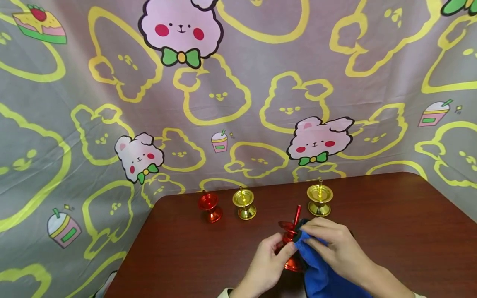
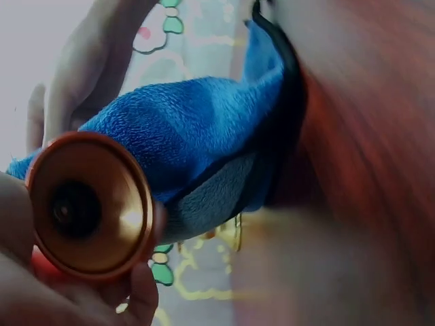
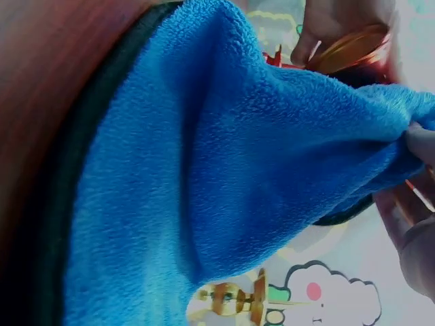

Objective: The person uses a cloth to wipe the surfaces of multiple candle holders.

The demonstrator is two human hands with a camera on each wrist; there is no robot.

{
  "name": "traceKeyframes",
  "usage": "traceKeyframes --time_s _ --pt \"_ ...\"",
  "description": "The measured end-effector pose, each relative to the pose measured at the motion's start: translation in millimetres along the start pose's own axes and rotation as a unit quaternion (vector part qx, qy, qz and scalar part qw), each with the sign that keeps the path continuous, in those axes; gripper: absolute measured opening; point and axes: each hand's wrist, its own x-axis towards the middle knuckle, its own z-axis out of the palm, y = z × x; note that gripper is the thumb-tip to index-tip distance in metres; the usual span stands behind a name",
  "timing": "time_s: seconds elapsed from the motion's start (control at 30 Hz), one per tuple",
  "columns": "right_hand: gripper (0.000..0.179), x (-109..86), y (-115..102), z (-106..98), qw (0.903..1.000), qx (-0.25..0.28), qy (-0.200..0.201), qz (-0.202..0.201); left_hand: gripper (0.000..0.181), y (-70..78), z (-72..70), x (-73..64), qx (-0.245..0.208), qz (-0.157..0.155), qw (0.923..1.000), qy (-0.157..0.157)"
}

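Note:
Low over the front of the table, my left hand (image 1: 266, 263) grips a shiny red candle holder (image 1: 294, 265) with a thin upright spike by its waist. The holder is raised and tilted, so the left wrist view looks onto the hollow underside of its base (image 2: 122, 224). My right hand (image 1: 337, 244) pinches a blue dark-edged cloth (image 1: 322, 275) against the holder's cup, beside the spike. In the right wrist view the cloth (image 3: 272, 170) hangs down in folds and hides much of the holder.
Toward the back of the brown table (image 1: 186, 256) stand another red candle holder (image 1: 213, 213), a gold one (image 1: 246, 212) beside it, and a second gold one (image 1: 319, 207) farther right. A patterned curtain (image 1: 238, 103) rises behind and at the sides.

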Motion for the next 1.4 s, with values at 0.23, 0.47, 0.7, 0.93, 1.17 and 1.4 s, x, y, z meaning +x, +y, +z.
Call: traceKeyframes --time_s 0.23,0.47,0.7,0.93,1.17,1.4 --pt "0.024 8.1 -8.1 3.5 0.9975 -0.065 -0.027 0.008 0.017 5.6 0.9 -1.1 0.331 0.073 0.9357 0.099" --pt "0.014 14.2 -16.7 13.1 0.9882 -0.148 -0.033 0.018 0.031 -0.4 6.6 1.4 0.513 0.165 0.8277 0.157" --pt "0.030 21.4 -24.9 22.4 0.9720 -0.221 -0.047 0.064 0.042 -6.6 8.3 3.2 0.569 0.164 0.7901 0.160" --pt "0.041 15.4 -5.1 6.9 0.9966 -0.058 -0.018 0.056 0.028 -0.1 -7.4 2.3 0.284 0.092 0.9505 0.087" --pt "0.043 7.1 -3.3 -9.5 0.9856 0.103 -0.058 0.121 0.045 2.5 -17.6 -1.3 -0.137 -0.048 0.9862 -0.080" --pt "0.039 6.2 -7.8 -10.1 0.9790 0.139 -0.052 0.140 0.055 1.1 -10.3 -3.2 -0.317 -0.070 0.9264 -0.190"
